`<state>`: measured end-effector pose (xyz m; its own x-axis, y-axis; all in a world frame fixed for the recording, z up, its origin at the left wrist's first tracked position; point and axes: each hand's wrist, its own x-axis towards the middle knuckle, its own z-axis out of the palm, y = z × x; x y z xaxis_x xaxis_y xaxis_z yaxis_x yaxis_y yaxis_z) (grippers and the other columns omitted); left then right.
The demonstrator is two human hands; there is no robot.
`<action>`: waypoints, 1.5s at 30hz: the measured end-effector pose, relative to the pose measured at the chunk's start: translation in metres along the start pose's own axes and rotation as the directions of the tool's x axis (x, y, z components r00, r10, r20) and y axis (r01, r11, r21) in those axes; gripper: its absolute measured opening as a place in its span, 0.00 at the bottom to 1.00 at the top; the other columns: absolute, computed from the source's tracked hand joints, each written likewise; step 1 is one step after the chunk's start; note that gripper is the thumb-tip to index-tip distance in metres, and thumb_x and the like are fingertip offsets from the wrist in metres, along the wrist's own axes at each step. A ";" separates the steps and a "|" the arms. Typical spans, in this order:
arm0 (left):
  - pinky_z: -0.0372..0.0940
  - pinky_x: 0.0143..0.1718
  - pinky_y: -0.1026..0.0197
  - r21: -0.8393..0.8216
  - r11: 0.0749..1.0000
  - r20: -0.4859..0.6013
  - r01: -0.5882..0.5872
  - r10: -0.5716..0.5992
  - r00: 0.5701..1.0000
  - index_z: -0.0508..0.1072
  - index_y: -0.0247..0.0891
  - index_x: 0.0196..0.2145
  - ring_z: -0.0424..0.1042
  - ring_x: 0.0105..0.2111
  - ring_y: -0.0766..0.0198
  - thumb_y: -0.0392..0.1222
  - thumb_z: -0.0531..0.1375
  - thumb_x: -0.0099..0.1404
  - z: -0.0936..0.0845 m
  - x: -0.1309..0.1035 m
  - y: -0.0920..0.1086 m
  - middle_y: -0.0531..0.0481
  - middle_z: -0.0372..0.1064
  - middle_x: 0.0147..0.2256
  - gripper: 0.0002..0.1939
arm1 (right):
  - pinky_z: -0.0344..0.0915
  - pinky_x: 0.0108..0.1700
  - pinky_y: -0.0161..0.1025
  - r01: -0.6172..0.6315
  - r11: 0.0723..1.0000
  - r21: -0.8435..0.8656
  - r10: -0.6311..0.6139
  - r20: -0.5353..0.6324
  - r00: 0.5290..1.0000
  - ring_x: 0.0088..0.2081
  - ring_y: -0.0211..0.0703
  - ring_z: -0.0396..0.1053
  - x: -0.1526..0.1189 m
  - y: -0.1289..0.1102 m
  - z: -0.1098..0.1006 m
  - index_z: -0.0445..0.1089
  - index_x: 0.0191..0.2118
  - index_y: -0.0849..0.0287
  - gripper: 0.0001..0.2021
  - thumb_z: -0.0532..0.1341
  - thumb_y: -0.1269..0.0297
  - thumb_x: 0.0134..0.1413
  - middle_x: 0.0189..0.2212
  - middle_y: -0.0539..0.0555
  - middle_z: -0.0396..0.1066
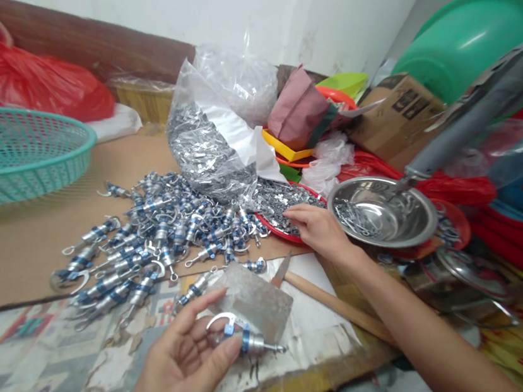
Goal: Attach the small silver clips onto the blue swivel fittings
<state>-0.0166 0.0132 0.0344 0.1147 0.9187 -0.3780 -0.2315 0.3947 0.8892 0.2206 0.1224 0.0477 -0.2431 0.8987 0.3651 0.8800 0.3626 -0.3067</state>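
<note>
My left hand (179, 362) holds a silver metal fitting with blue bands (245, 339) between thumb and fingers. A curved hook arm stands up on one side of this piece, and a thin rod with a small ring sticks out to the right. Just beyond it lies a flat grey metal block (257, 298). My right hand (319, 232) reaches over a red tray (272, 228) filled with small metal clips (285, 198). Its fingers are pinched together at the tray's right side; what is between them cannot be made out. Similar blue-banded fittings (160, 224) lie heaped at the left.
A wooden-handled hammer (337, 306) lies beneath my right forearm. Right of the tray stands a steel bowl (429, 217) with thin metal pins inside. A clear bag of metal parts (202, 146) leans behind the heap. A turquoise basket (23, 158) sits far left, a cardboard box (395, 119) back right.
</note>
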 end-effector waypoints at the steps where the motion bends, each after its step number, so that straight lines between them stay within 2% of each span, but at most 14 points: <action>1: 0.70 0.36 0.66 -0.004 1.000 0.011 -0.001 0.001 1.000 0.66 0.42 0.48 0.78 0.34 0.60 0.48 0.69 0.47 0.000 0.001 0.001 0.53 0.79 0.31 0.31 | 0.66 0.47 0.40 -0.007 0.999 -0.039 0.008 0.025 1.000 0.43 0.44 0.72 0.009 0.014 0.004 0.77 0.38 0.56 0.15 0.57 0.80 0.50 0.41 0.55 0.75; 5: 0.70 0.35 0.65 -0.010 1.000 0.057 -0.008 0.009 0.998 0.60 0.40 0.51 0.78 0.31 0.61 0.47 0.68 0.49 0.000 0.003 0.002 0.54 0.77 0.28 0.34 | 0.65 0.43 0.37 -0.044 0.996 -0.083 0.049 0.063 0.997 0.40 0.45 0.73 0.022 0.045 0.015 0.78 0.34 0.54 0.14 0.58 0.78 0.48 0.37 0.53 0.77; 11: 0.70 0.33 0.65 -0.010 1.000 0.021 0.027 -0.027 0.999 0.60 0.40 0.51 0.76 0.30 0.63 0.40 0.69 0.45 -0.007 0.008 0.002 0.55 0.75 0.28 0.36 | 0.63 0.47 0.47 -0.207 0.978 -0.006 0.206 -0.081 0.975 0.43 0.53 0.71 0.020 0.048 0.003 0.76 0.37 0.60 0.08 0.61 0.69 0.51 0.38 0.60 0.76; 13: 0.70 0.32 0.65 -0.019 0.999 0.023 0.040 -0.040 0.999 0.60 0.40 0.51 0.75 0.29 0.64 0.38 0.69 0.45 -0.008 0.010 0.002 0.55 0.74 0.27 0.36 | 0.66 0.45 0.44 -0.223 0.971 0.084 0.228 -0.056 0.972 0.40 0.50 0.73 0.012 0.034 -0.003 0.76 0.35 0.59 0.07 0.62 0.67 0.51 0.36 0.57 0.77; 16: 0.70 0.34 0.65 -0.016 0.998 0.060 0.061 -0.060 0.996 0.59 0.40 0.52 0.76 0.30 0.64 0.36 0.68 0.48 -0.011 0.014 0.001 0.55 0.74 0.28 0.35 | 0.70 0.35 0.36 -0.205 0.946 0.251 0.190 0.081 0.978 0.32 0.41 0.74 -0.012 -0.011 -0.008 0.76 0.34 0.58 0.08 0.60 0.63 0.54 0.31 0.51 0.78; 18: 0.70 0.34 0.64 -0.012 0.997 0.099 0.073 -0.072 0.992 0.57 0.40 0.53 0.76 0.30 0.63 0.36 0.68 0.49 -0.012 0.016 -0.001 0.55 0.73 0.28 0.36 | 0.69 0.31 0.33 -0.211 0.856 0.473 0.092 0.263 0.961 0.28 0.37 0.74 -0.031 -0.046 -0.011 0.75 0.32 0.60 0.08 0.59 0.66 0.55 0.27 0.50 0.77; 21: 0.70 0.33 0.65 -0.033 0.998 0.127 0.062 -0.058 0.990 0.56 0.40 0.54 0.75 0.30 0.64 0.35 0.68 0.50 -0.014 0.018 -0.005 0.55 0.73 0.28 0.36 | 0.66 0.32 0.32 -0.152 0.783 0.603 -0.078 0.338 0.938 0.29 0.36 0.71 -0.049 -0.084 -0.012 0.75 0.29 0.61 0.07 0.60 0.69 0.54 0.25 0.50 0.74; 27: 0.70 0.33 0.65 -0.078 0.996 0.139 0.041 -0.030 0.990 0.56 0.40 0.54 0.74 0.30 0.64 0.35 0.68 0.49 -0.014 0.016 -0.006 0.54 0.74 0.28 0.38 | 0.61 0.29 0.31 -0.059 0.849 0.525 -0.159 0.360 0.919 0.27 0.36 0.67 -0.047 -0.096 -0.001 0.78 0.32 0.59 0.05 0.62 0.70 0.52 0.22 0.49 0.71; 33: 0.70 0.34 0.63 -0.074 0.997 0.137 0.036 -0.025 0.990 0.55 0.38 0.53 0.76 0.31 0.62 0.36 0.68 0.48 -0.012 0.017 -0.003 0.53 0.75 0.28 0.38 | 0.60 0.27 0.32 0.054 0.890 0.453 -0.160 0.199 0.967 0.27 0.37 0.66 -0.048 -0.103 0.018 0.78 0.37 0.55 0.09 0.60 0.65 0.55 0.25 0.51 0.70; 37: 0.70 0.34 0.63 -0.062 0.997 0.115 0.037 -0.029 0.993 0.56 0.39 0.54 0.75 0.30 0.63 0.36 0.68 0.48 -0.013 0.016 -0.002 0.54 0.74 0.27 0.38 | 0.65 0.33 0.33 0.015 0.830 0.558 -0.058 0.060 0.997 0.32 0.38 0.69 -0.052 -0.088 0.009 0.75 0.39 0.56 0.09 0.57 0.66 0.57 0.29 0.51 0.72; 40: 0.70 0.34 0.64 -0.041 0.998 0.105 0.037 -0.032 0.994 0.57 0.39 0.54 0.74 0.30 0.64 0.36 0.68 0.49 -0.013 0.015 -0.003 0.55 0.72 0.28 0.37 | 0.66 0.34 0.36 -0.146 0.912 0.384 0.170 -0.029 0.985 0.34 0.41 0.70 -0.068 -0.052 -0.009 0.72 0.41 0.56 0.09 0.58 0.63 0.56 0.33 0.53 0.72; 41: 0.70 0.34 0.64 -0.038 0.999 0.103 0.033 -0.029 0.994 0.58 0.39 0.54 0.74 0.30 0.64 0.36 0.68 0.48 -0.013 0.014 -0.003 0.55 0.72 0.28 0.37 | 0.66 0.32 0.36 -0.210 0.945 0.252 0.216 0.005 0.976 0.32 0.41 0.70 -0.077 -0.038 -0.013 0.71 0.43 0.57 0.11 0.60 0.61 0.54 0.33 0.53 0.72; 43: 0.70 0.33 0.66 -0.035 0.999 0.090 0.028 -0.024 0.996 0.59 0.38 0.54 0.74 0.30 0.65 0.36 0.68 0.47 -0.013 0.014 -0.003 0.55 0.72 0.28 0.37 | 0.67 0.34 0.39 -0.259 0.965 0.036 0.248 0.191 0.950 0.33 0.45 0.71 -0.096 -0.013 -0.019 0.69 0.47 0.57 0.17 0.62 0.58 0.50 0.34 0.54 0.72; 45: 0.69 0.33 0.67 -0.035 0.999 0.079 0.029 -0.026 0.997 0.59 0.37 0.54 0.73 0.30 0.66 0.36 0.69 0.46 -0.012 0.015 -0.003 0.55 0.72 0.28 0.38 | 0.68 0.37 0.41 -0.245 0.969 -0.038 0.245 0.305 0.920 0.36 0.47 0.72 -0.111 0.001 -0.019 0.69 0.45 0.57 0.15 0.60 0.58 0.53 0.35 0.54 0.72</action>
<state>-0.0264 0.0259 0.0234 0.1968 0.9041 -0.3793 -0.2614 0.4212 0.8685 0.2561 0.0181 0.0241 -0.1329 0.9911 -0.0071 0.9276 0.1219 -0.3532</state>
